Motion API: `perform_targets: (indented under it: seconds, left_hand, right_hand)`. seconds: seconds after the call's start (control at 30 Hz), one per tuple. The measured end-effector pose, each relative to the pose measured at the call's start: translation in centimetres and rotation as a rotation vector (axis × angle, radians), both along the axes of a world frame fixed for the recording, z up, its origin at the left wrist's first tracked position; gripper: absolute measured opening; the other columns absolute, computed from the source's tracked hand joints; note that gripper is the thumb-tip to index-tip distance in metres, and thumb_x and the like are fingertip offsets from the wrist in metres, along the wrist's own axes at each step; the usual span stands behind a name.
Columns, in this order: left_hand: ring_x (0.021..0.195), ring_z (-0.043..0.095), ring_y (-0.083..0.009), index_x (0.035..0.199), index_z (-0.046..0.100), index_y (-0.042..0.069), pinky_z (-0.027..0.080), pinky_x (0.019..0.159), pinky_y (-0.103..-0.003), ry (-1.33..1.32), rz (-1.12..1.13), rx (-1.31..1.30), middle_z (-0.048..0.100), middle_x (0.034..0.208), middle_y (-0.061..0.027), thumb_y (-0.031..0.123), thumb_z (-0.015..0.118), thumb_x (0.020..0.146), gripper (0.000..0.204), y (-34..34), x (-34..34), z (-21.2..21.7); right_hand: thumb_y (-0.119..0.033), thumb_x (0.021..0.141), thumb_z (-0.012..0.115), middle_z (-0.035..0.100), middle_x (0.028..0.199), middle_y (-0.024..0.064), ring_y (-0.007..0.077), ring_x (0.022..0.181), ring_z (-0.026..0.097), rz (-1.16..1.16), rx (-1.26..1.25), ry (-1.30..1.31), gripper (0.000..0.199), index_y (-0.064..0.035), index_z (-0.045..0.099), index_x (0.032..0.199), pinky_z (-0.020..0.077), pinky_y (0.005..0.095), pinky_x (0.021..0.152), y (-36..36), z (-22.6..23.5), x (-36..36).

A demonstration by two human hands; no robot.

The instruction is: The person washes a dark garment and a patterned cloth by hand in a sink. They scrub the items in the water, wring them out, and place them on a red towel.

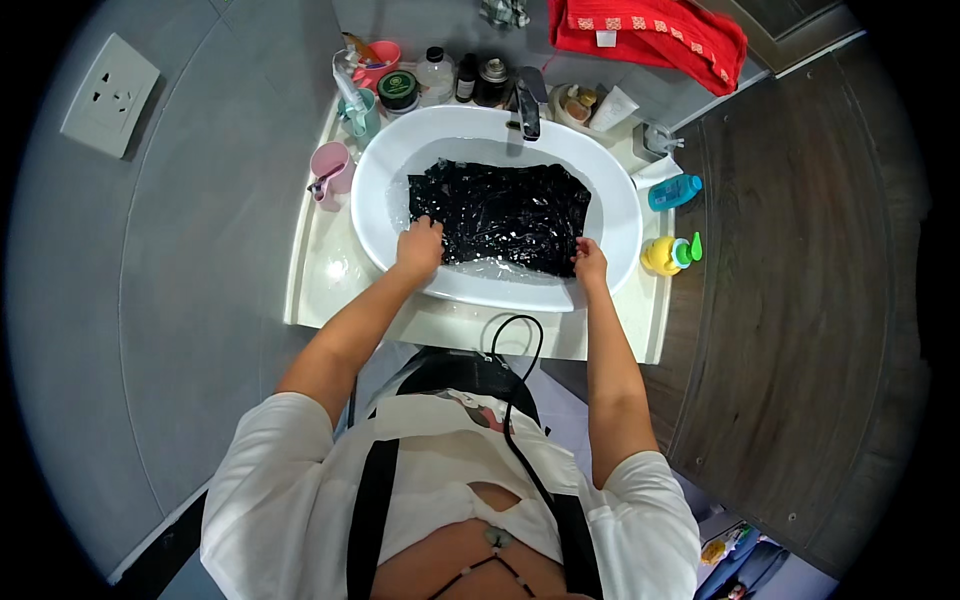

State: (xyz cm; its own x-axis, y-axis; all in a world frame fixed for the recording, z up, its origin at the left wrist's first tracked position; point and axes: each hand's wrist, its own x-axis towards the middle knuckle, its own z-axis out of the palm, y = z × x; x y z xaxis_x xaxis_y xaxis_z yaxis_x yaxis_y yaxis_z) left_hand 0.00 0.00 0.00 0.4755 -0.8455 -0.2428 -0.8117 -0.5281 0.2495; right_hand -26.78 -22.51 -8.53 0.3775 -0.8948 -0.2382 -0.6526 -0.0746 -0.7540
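Observation:
A black cloth lies spread out and soaked in the water of a white oval washbasin. It looks wet and shiny, with wrinkles across it; what kind of garment or cloth it is, I cannot tell. My left hand is at its near left edge, fingers curled down onto the fabric. At the near right corner, my right hand pinches the cloth's edge between thumb and fingers. Above the far rim stands a dark metal faucet; no stream of water shows from it.
Left of the basin stand a pink cup and a teal cup. Jars and bottles line the back, including a green-lidded jar. On the right are a blue bottle and a yellow pump bottle. A red towel hangs behind.

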Motion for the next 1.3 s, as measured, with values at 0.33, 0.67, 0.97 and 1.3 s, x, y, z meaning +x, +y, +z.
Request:
perform_targets:
  seconds: [0.33,0.67,0.97,1.3]
  left_hand:
    - [0.082,0.058,-0.0284,0.089,0.053,0.006,0.047,0.066,-0.039,0.018,0.080,0.016,0.057,0.090,-0.0137,0.013,0.059,0.070,0.021,-0.3,1.7,-1.4]
    - [0.080,0.059,-0.0226,0.075,0.061,0.010,0.044,0.065,-0.034,-0.256,0.055,0.190,0.061,0.083,-0.0080,0.010,0.051,0.073,0.010,0.4,2.9,1.9]
    - [0.063,0.055,-0.0197,0.076,0.055,0.004,0.043,0.063,-0.029,0.376,0.632,-0.686,0.057,0.066,-0.0080,0.013,0.055,0.075,0.009,1.2,4.6,3.5]
    - [0.067,0.052,-0.0178,0.080,0.050,0.001,0.041,0.063,-0.028,0.130,0.584,-1.177,0.055,0.072,-0.0081,0.012,0.050,0.081,0.011,-0.4,5.5,11.2]
  right_hand:
    - [-0.031,0.071,0.062,0.061,0.081,0.0120,0.0296,0.077,0.058,0.076,0.065,0.438,0.026,-0.0079,0.057,0.080,0.0444,0.0376,0.067,0.9,5.8,3.4]
    - [-0.030,0.069,0.065,0.060,0.068,0.0103,0.0285,0.067,0.058,0.121,0.043,0.255,0.026,-0.0069,0.052,0.069,0.0438,0.0375,0.060,-1.4,5.3,0.5]
    - [-0.018,0.078,0.057,0.044,0.063,-0.0071,0.0051,0.054,0.041,-0.096,0.199,-0.459,0.012,-0.0135,0.047,0.076,0.0336,0.0198,0.048,-2.7,10.3,0.4]
    - [-0.010,0.079,0.058,0.034,0.067,-0.0046,0.0036,0.056,0.029,-0.024,-0.445,-0.614,0.019,-0.0072,0.040,0.079,0.0277,0.0179,0.049,-5.3,21.4,1.1]
